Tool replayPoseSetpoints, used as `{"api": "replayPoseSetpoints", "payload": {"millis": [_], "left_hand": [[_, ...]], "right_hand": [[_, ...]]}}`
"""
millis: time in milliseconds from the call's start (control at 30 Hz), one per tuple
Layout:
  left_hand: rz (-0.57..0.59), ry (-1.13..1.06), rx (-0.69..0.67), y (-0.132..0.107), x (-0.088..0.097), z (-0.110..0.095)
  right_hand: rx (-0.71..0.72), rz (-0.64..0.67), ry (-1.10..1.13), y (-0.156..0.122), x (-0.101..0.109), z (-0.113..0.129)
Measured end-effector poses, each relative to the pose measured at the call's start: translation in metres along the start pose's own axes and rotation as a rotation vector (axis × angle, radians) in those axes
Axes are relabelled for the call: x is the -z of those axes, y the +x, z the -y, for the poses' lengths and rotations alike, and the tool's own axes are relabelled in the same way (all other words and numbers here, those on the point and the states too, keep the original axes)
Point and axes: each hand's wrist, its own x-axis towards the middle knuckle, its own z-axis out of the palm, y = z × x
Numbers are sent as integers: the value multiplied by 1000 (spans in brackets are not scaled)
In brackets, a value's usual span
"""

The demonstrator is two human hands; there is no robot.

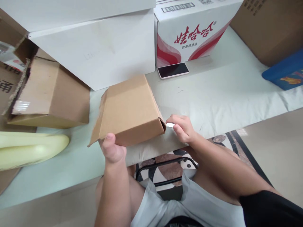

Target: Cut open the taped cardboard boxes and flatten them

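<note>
A small brown cardboard box (129,110) lies on the pale green cloth in front of me, with a flap sticking out on its left side. My left hand (113,148) grips the box's near left edge, thumb up along the front and the other fingers hidden underneath. At the opposite corner, the box's near right edge gapes a little. There my right hand (182,127) pinches a small white piece (169,125) between thumb and fingers, its tip against the corner. What kind of thing the white piece is cannot be made out.
A phone (173,70) lies before a white and red carton (189,37). White boxes (99,50) stand behind the brown one. An opened carton (54,91) and a yellow-green object (30,149) are at left. A blue container (286,74) sits at right on the cloth-covered table (227,85).
</note>
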Motion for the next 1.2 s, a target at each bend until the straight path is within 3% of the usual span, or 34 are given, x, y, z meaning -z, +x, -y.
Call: {"api": "replayPoseSetpoints", "payload": {"millis": [133,367,600,800,1033,1200], "left_hand": [[-12,-24,8,-1,-1,2],[-32,-60,13,-3,-3,-1],[-46,-122,44,-5,-5,-4],[-52,-56,39,-3,-5,-6],[-24,8,28,-2,0,0],[-15,-36,9,-1,-1,0]], "right_hand": [[47,-8,-20,0,2,2],[-204,-19,-233,3,10,-3],[-381,132,-560,7,9,-10],[-348,245,-684,6,9,-22],[-339,214,-644,4,6,-30],[-243,54,-279,8,5,-17]]}}
